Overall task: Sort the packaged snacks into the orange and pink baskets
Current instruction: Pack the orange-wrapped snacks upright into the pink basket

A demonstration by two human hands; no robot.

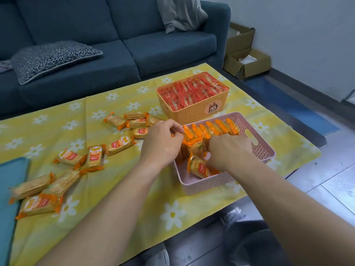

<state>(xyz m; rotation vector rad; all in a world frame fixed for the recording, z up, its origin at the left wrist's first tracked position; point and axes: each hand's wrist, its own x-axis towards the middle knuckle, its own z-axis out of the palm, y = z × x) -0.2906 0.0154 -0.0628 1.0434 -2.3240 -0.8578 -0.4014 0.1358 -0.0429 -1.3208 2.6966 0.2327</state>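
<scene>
Our left hand (163, 143) pinches the near end of the row of orange cracker packets (211, 127) standing in the pink basket (267, 148). Our right hand (229, 148) curls over that row, fingertips by a tilted packet (198, 167); we cannot tell whether it grips. Loose packets (94, 156) lie left of both hands, and the orange basket (194, 112) stands behind.

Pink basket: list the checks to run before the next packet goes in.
1. Room left in pink basket: ok, near corner bare.
2. Packet row upright: not ok, near packet lies tilted.
3. Left hand free: not ok, fingers pinch the row's end.
4. Right hand free: cannot tell, fingers hidden among packets.
5. Loose packets within reach on the cloth: ok.
6. Orange basket kept to red packets: ok.
</scene>
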